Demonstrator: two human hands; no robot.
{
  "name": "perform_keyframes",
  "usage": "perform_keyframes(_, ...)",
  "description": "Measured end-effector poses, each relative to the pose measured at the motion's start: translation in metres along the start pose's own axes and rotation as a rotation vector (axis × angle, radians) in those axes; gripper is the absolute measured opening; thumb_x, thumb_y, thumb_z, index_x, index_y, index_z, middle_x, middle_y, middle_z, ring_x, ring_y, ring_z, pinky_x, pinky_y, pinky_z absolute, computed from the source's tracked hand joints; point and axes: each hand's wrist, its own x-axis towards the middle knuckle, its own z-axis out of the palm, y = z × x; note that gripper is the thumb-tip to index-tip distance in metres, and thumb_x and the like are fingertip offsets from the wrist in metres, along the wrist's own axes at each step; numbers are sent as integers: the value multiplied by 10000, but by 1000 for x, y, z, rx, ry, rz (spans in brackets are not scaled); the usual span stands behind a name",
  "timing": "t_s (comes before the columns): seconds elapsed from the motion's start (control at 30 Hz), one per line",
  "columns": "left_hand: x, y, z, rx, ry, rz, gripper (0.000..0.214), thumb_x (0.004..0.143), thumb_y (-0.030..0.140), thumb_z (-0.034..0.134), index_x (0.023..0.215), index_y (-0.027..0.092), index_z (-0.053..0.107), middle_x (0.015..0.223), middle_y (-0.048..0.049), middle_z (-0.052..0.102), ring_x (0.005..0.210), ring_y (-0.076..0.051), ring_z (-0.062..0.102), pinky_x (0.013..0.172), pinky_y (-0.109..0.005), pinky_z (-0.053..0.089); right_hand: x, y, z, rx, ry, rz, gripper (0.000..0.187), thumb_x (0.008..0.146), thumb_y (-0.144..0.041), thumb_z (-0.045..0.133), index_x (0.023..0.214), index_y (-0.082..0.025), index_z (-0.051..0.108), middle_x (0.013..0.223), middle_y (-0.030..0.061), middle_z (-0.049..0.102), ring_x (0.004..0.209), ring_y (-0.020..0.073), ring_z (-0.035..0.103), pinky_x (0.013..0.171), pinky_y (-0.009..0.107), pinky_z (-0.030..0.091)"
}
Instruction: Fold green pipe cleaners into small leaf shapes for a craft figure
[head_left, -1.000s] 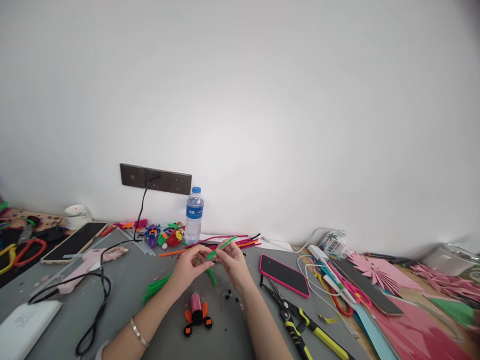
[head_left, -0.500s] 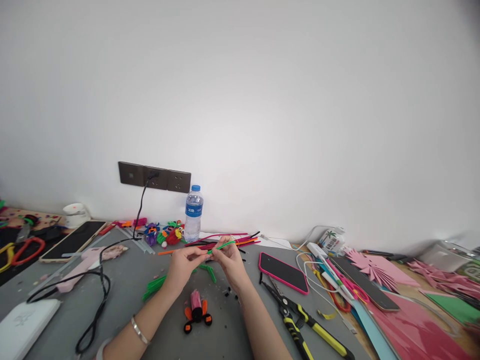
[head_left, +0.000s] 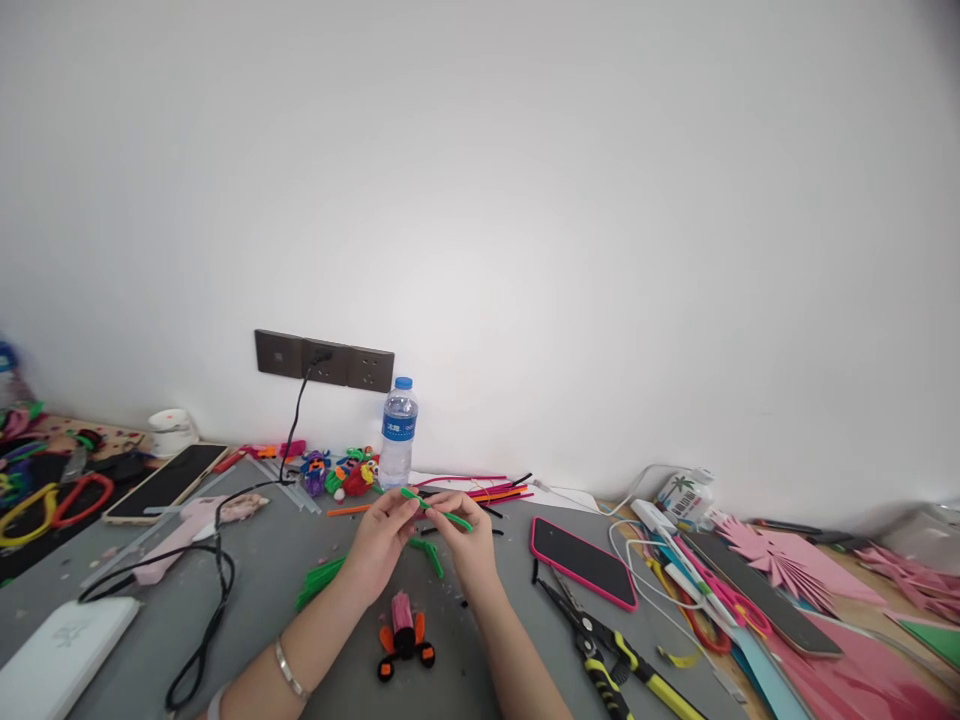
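My left hand (head_left: 385, 540) and my right hand (head_left: 463, 535) meet above the grey mat, fingertips pinched on a short green pipe cleaner (head_left: 456, 521). One end sticks up past the left fingers; the other lies across the right fingers. Below them on the mat lies a small pipe cleaner figure (head_left: 404, 636) with a pink top, orange side pieces and black-and-orange round ends. A bundle of green pipe cleaners (head_left: 321, 579) rests beside my left wrist. Between the forearms lies a bent green piece (head_left: 429, 557).
A water bottle (head_left: 398, 435) stands against the wall near small colourful figures (head_left: 352, 474). Long pipe cleaners (head_left: 499, 493) lie behind my hands. To the right are a pink-cased phone (head_left: 583, 562) and yellow-black pliers (head_left: 600, 640). A pink glue gun (head_left: 176, 535) and its black cord (head_left: 217, 600) lie left.
Both hands remain pinched on the green pipe cleaner, which now slopes down to the right instead of up. The whole view has shifted slightly, so things appear further right.
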Motion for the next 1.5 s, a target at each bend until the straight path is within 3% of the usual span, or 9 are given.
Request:
perform_keyframes(0.2, 1, -4, -3, -65, 1, -95, 356, 556, 349, 875, 817, 182, 699, 742, -1, 666, 672, -118, 614, 539, -181, 435, -4, 1, 2, -255, -8, -202, 119, 772, -251, 692, 685, -209, 623, 817, 57, 657, 815, 222, 618, 748, 349, 477)
perform_keyframes(0.37, 2, -6, -5, -66, -13, -126, 326, 571, 330, 869, 790, 181, 678, 724, 22, 644, 665, -111, 604, 556, -187, 431, -5, 3, 3, -364, 4, -246, 103, 766, -215, 691, 672, -242, 656, 777, 52, 643, 793, 237, 590, 736, 367, 453)
perform_keyframes(0.67, 2, 2, -4, 1, -65, -87, 322, 569, 354, 870, 724, 151, 675, 560, 68, 514, 509, -65, 438, 531, -192, 369, 2, -2, -9, -268, -87, -111, 40, 776, -266, 684, 759, -234, 701, 788, 52, 650, 784, 231, 591, 727, 341, 465)
perform_keyframes(0.87, -7, 11, 2, 167, -123, -67, 406, 552, 393, 862, 773, 186, 592, 575, 75, 524, 546, -92, 450, 547, -210, 343, 9, -2, -21, -96, -125, 5, 165, 746, -374, 725, 760, -216, 679, 722, 29, 638, 677, 195, 567, 644, 308, 459)
perform_keyframes(0.97, -9, 17, 4, 306, -217, -64, 393, 571, 418, 837, 698, 195, 539, 546, 76, 487, 553, -110, 464, 543, -222, 328, 8, -11, -24, -67, -175, 44, 159, 739, -375, 735, 757, -224, 690, 773, 35, 658, 742, 211, 583, 700, 318, 467)
perform_keyframes(1.1, -11, 22, 2, 435, -414, -118, 391, 559, 388, 836, 699, 186, 532, 597, 54, 550, 590, -118, 517, 590, -230, 359, 5, -23, -27, -37, -308, 107, 102, 743, -326, 739, 750, -231, 701, 866, 43, 664, 854, 225, 592, 786, 331, 458)
perform_keyframes(1.27, -12, 23, -6, 505, -476, -195, 476, 535, 319, 844, 738, 222, 424, 604, 57, 621, 630, -160, 597, 645, -265, 401, 0, -31, -29, -36, -490, 204, 96, 740, -305, 740, 749, -216, 707, 892, 39, 671, 857, 217, 596, 794, 338, 455)
perform_keyframes(1.4, -11, 26, -9, 571, -500, -198, 464, 569, 303, 824, 765, 227, 411, 628, 40, 653, 639, -176, 610, 628, -261, 390, 1, -29, -28, -17, -478, 271, 135, 688, -302, 782, 734, -203, 702, 763, 6, 672, 721, 175, 585, 714, 301, 446)
perform_keyframes(1.5, -11, 28, -6, 602, -455, -123, 353, 643, 348, 769, 797, 214, 482, 631, 48, 618, 646, -162, 584, 626, -249, 385, 3, -24, -24, -13, -346, 248, 148, 683, -307, 785, 728, -199, 693, 731, -3, 657, 667, 153, 561, 653, 270, 432)
